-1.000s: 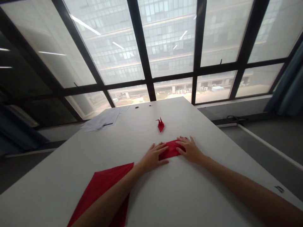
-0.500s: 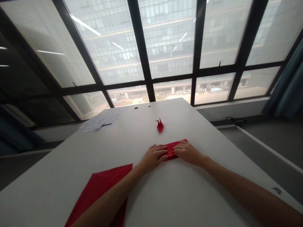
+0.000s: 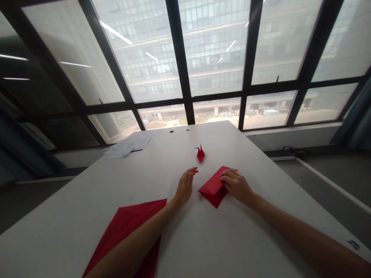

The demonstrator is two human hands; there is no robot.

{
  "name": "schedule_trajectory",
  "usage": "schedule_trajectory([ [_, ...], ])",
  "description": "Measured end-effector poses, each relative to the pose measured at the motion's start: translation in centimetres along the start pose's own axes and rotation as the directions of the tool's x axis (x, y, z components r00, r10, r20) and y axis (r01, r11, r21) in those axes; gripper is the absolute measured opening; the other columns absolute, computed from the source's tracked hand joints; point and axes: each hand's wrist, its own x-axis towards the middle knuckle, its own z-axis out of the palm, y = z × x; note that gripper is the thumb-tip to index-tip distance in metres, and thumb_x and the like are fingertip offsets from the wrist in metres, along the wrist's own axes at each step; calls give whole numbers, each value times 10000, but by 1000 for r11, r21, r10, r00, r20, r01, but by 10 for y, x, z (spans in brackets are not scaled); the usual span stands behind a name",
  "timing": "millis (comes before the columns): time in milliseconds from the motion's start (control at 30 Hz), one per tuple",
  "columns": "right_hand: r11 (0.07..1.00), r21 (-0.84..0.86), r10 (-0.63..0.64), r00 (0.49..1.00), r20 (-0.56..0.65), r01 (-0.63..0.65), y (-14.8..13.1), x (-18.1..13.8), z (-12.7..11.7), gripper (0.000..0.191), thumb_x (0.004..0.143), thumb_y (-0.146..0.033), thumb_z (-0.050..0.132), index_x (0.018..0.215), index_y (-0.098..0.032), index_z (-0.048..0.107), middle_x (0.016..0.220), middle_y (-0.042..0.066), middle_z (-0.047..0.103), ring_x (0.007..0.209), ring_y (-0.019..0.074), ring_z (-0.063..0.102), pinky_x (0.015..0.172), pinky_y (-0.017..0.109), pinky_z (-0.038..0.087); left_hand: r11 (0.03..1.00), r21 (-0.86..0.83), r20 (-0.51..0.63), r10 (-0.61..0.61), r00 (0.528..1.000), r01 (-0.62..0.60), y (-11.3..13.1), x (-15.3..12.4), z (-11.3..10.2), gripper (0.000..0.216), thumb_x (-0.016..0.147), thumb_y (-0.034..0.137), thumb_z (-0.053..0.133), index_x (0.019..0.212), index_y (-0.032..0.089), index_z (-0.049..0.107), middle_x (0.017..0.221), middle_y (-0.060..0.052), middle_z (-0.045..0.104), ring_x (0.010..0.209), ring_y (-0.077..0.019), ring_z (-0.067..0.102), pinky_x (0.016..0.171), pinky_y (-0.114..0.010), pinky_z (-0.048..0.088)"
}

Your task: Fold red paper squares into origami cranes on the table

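A folded sheet of red paper (image 3: 213, 184) lies in front of me, its upper layer lifted off the layer beneath. My right hand (image 3: 236, 186) grips its right side, fingers bent over the edge. To the left of the paper, apart from it, my left hand (image 3: 186, 185) hovers with fingers stretched out, holding nothing. Just beyond both hands stands a small red paper crane (image 3: 200, 155). Under my left forearm is a larger piece of red paper (image 3: 127, 227), partly covered by the arm.
White paper sheets (image 3: 124, 147) with a dark pen (image 3: 136, 150) on them lie at the far left of the white table (image 3: 185, 247). A small dark object (image 3: 353, 244) is near the right edge. Windows (image 3: 217, 46) rise behind the table.
My left hand has come off the folded red paper and moved left. The paper has turned and opened a little between its layers, with my right hand still on it.
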Motion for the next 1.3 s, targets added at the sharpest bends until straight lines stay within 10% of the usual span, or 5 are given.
schedule_trajectory([
  [800,972,185,-81,947,-310,144,-7,-1,-14,284,888,-86,540,1100,-263,604,1023,97,619,948,245,594,788,408,527,996,30,109,81,991,-85,3,0,0,379,1021,434,399,1317,248,546,1329,-102,561,1263,-240,516,1065,-415,433],
  [1167,977,157,-145,989,5,143,-27,56,33,217,914,-67,454,870,-213,608,922,83,617,916,223,559,809,353,506,976,-178,-174,-153,973,122,-19,14,-3,466,1013,503,311,1153,181,618,1162,-126,692,1021,-224,673,811,-369,546],
  [1300,942,296,-102,974,-202,160,-38,76,28,147,918,-119,505,966,-225,594,992,81,622,949,213,590,818,351,514,978,-192,-368,-145,919,77,-23,23,-22,478,1010,492,273,1151,172,598,1149,-133,690,1060,-232,662,854,-389,527],
])
